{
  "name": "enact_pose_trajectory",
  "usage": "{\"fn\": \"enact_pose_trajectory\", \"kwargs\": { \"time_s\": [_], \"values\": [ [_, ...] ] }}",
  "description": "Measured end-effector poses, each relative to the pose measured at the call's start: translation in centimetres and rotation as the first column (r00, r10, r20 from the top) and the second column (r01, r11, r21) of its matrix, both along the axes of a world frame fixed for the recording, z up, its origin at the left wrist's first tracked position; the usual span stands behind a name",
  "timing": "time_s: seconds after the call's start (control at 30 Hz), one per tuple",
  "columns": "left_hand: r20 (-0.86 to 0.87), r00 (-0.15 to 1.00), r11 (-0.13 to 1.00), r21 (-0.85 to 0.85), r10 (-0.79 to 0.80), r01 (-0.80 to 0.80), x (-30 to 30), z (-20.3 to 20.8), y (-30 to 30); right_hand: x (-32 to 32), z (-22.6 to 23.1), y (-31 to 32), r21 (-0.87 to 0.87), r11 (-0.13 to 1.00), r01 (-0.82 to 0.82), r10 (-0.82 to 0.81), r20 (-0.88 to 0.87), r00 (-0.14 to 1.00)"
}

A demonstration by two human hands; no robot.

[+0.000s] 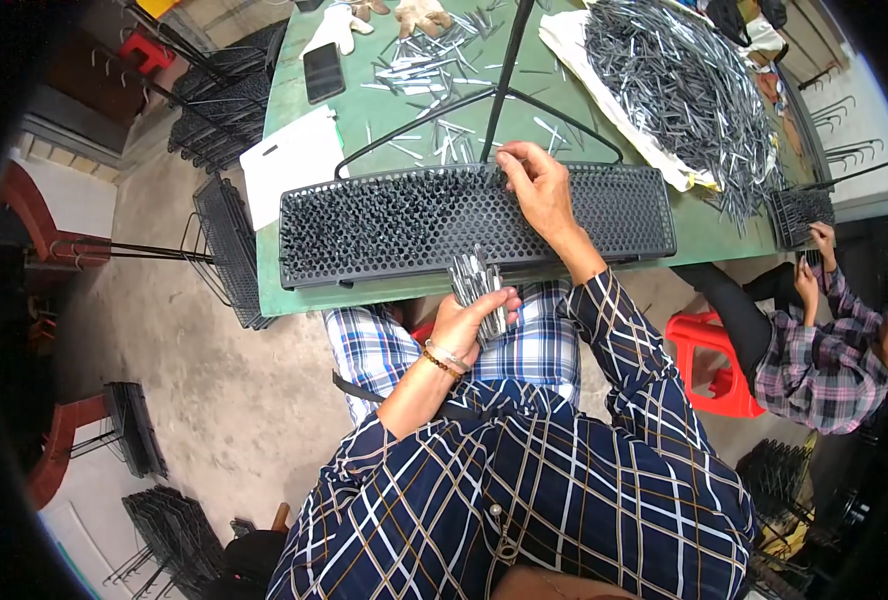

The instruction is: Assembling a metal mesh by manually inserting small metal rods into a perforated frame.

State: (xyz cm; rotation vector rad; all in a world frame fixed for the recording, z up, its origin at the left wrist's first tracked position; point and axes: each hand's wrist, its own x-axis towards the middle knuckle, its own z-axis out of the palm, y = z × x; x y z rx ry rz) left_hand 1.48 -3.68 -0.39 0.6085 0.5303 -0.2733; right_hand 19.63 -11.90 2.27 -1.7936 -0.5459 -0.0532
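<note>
A bundle of slim, pointed grey metal pieces (476,275) stands up out of my left hand (464,322), whose fingers are wrapped around it just in front of the table edge. Before me lies a long black perforated rack (619,215). Dark pieces (364,225) stand upright in its holes on the left side, while the holes at the right show bare. My right hand (541,195) is over the rack's middle, thumb and forefinger pinched together near its far edge. Whatever may be between those fingertips is too small to make out.
A black rod frame (504,80) rises behind the rack. Loose metal pieces (429,70), a phone (324,73), gloves (339,28) and white paper (289,160) lie on the green table (364,150). A heaped sack (679,95) stands far right. Another person (824,350) sits at right.
</note>
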Motion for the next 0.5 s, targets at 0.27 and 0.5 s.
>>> {"fn": "enact_pose_trajectory", "kwargs": {
  "time_s": [0.27, 0.5],
  "values": [
    [0.008, 1.0, 1.0, 0.013, -0.002, 0.002, -0.06, 0.03, -0.04, -0.12, -0.7, -0.18, 0.046, 0.999, 0.028, -0.025, -0.07, 0.997],
    [0.009, 1.0, 0.999, 0.04, 0.007, -0.008, -0.04, 0.18, -0.03, 0.64, -0.26, -0.82, -0.101, 0.995, -0.007, 0.03, 0.224, 0.974]
  ]
}}
